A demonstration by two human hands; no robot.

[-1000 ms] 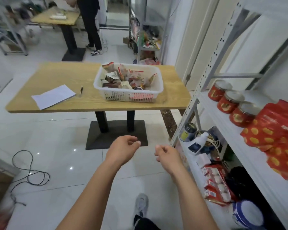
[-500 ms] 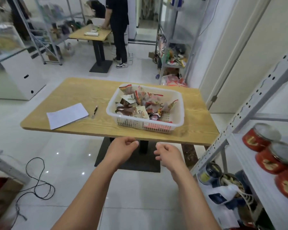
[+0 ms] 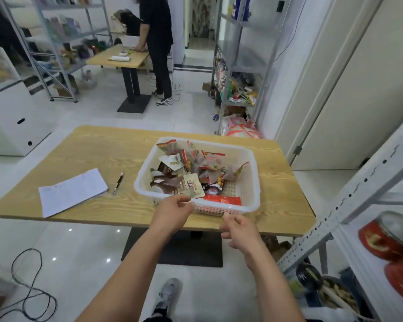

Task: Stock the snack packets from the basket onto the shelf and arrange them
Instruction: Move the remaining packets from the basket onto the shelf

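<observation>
Hands reached forward, fingers loosely curled, empty: left hand (image 3: 174, 211) at the near rim of the white plastic mesh basket (image 3: 256, 180), perhaps touching; right hand (image 3: 240, 231) just short. Labels on the crumpled foil snack packets (image 3: 188, 169) were blurred.

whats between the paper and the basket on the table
A pen lies on the table between the paper and the basket, touching neither. The head view shows it.
</observation>
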